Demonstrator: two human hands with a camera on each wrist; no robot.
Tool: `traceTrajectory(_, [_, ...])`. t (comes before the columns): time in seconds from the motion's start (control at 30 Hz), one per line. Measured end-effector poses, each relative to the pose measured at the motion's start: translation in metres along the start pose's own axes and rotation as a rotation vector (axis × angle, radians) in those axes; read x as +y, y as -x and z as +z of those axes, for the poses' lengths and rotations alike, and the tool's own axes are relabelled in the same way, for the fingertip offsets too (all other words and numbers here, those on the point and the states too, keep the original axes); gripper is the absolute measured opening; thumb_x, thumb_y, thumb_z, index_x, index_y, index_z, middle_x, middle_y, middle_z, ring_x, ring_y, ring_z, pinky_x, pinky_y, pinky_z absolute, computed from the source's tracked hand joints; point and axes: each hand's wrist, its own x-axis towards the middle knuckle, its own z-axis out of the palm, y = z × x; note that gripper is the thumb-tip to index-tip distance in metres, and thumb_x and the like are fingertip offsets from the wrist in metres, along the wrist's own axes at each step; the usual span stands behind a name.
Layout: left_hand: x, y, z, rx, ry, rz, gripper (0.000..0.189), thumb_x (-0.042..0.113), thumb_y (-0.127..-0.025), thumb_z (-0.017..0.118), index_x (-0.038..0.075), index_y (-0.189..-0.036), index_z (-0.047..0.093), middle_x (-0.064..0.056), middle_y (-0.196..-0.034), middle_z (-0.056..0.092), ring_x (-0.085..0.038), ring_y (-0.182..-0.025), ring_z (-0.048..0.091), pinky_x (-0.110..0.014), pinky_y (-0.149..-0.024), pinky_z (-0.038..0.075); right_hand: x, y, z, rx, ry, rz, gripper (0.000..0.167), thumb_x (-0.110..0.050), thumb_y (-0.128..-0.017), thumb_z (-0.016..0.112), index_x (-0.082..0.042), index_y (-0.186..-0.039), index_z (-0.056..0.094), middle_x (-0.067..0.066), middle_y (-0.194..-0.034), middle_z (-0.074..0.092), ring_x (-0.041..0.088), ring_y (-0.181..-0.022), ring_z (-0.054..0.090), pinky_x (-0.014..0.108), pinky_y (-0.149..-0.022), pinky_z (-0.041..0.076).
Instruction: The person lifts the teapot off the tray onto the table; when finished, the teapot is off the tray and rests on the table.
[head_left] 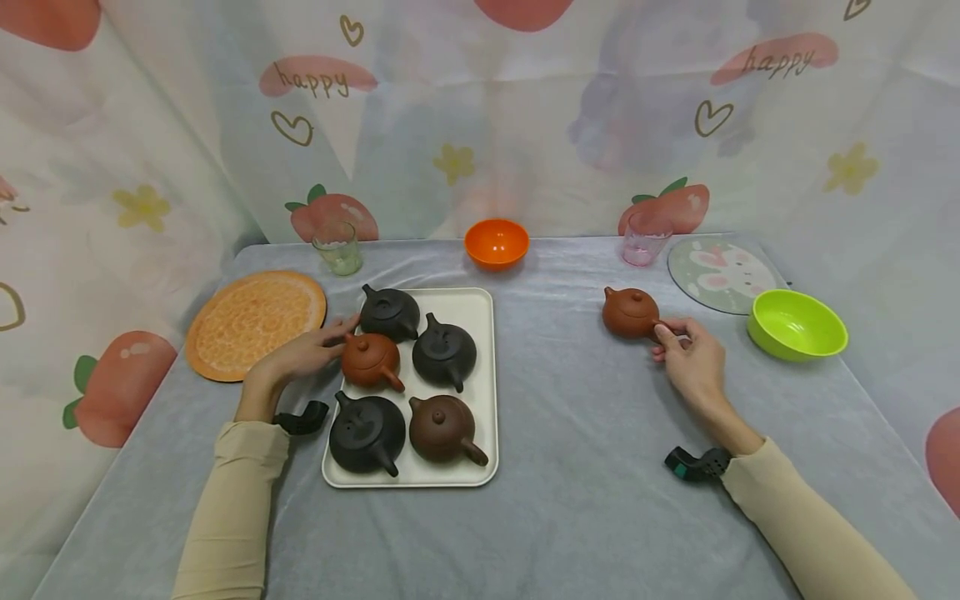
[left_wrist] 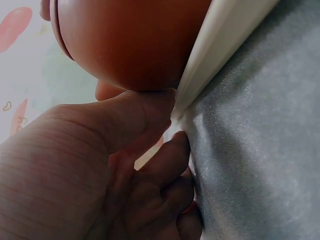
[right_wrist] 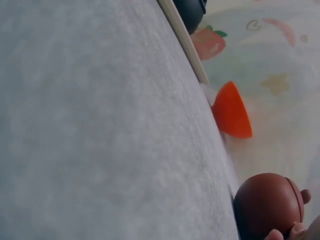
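My right hand [head_left: 692, 360] pinches the handle of a reddish-brown teapot [head_left: 630, 313] on the right half of the table. That teapot [right_wrist: 267, 206] shows at the bottom of the right wrist view, fingertips at its edge. On the left, my left hand [head_left: 306, 352] holds the left rim of a cream tray [head_left: 480, 375]; its thumb [left_wrist: 142, 112] lies at the rim, right against another reddish-brown teapot [head_left: 369, 360]. Also on the tray are a dark brown teapot [head_left: 441, 429] and black teapots at the back [head_left: 390, 313], middle [head_left: 444, 350] and front left [head_left: 366, 433].
A round orange-patterned mat [head_left: 255, 321] lies left of the tray, with a green glass [head_left: 339, 250] behind. An orange bowl [head_left: 497, 244] stands at the back. At the right are a pink glass [head_left: 643, 242], a rabbit mat [head_left: 720, 271] and a lime-green bowl [head_left: 797, 327].
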Motion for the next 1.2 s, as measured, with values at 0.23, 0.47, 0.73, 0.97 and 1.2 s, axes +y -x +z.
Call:
traceTrajectory(0.23, [-0.004,0.002,0.000,0.013,-0.011,0.021,0.058,0.025,-0.104,0.043,0.015,-0.157,0.019,-0.027,-0.160,0.006,-0.044,-0.148,0.003,-0.063,-0.115,0.011,0.002,-0.002,-0.003,-0.006,-0.027,0.036,0.030,-0.026,-0.098,0.060,0.001,-0.110,0.065,-0.003,-0.070,0.066,-0.002,-0.051,0.062,0.015,-0.051,0.050])
traceTrajectory(0.47, [-0.005,0.001,0.000,0.011,-0.014,0.008,0.058,0.025,-0.105,0.041,0.016,-0.157,0.018,-0.026,-0.161,0.004,-0.043,-0.149,0.003,-0.062,-0.115,0.010,0.008,-0.007,-0.008,-0.001,-0.009,0.084,0.030,-0.027,-0.099,0.059,-0.001,-0.113,0.063,-0.009,-0.073,0.063,-0.003,-0.053,0.062,0.015,-0.053,0.050])
traceTrajectory(0.73, [-0.004,0.003,-0.001,0.005,-0.021,-0.018,0.058,0.026,-0.105,0.040,0.018,-0.157,0.018,-0.026,-0.161,0.003,-0.043,-0.149,0.003,-0.063,-0.115,0.011,0.016,-0.016,-0.015,0.014,-0.007,0.133,0.028,-0.031,-0.099,0.058,-0.006,-0.111,0.062,-0.017,-0.068,0.061,-0.002,-0.053,0.062,0.015,-0.052,0.050])
traceTrajectory(0.97, [-0.004,0.003,-0.003,-0.001,-0.004,-0.031,0.058,0.025,-0.105,0.040,0.020,-0.157,0.017,-0.025,-0.161,0.002,-0.042,-0.149,0.001,-0.063,-0.115,0.009,0.017,-0.018,-0.020,0.003,0.014,0.159,0.033,-0.032,-0.098,0.057,-0.004,-0.116,0.062,-0.008,-0.079,0.062,-0.001,-0.055,0.062,0.017,-0.051,0.049])
traceTrajectory(1.2, [-0.003,0.000,-0.001,-0.004,0.005,-0.017,0.057,0.025,-0.105,0.040,0.020,-0.157,0.018,-0.023,-0.162,0.002,-0.039,-0.150,0.001,-0.061,-0.116,0.010,0.020,-0.016,-0.023,0.056,0.036,0.135,0.036,-0.032,-0.098,0.056,-0.003,-0.118,0.062,-0.014,-0.083,0.057,-0.002,-0.053,0.058,0.017,-0.048,0.047])
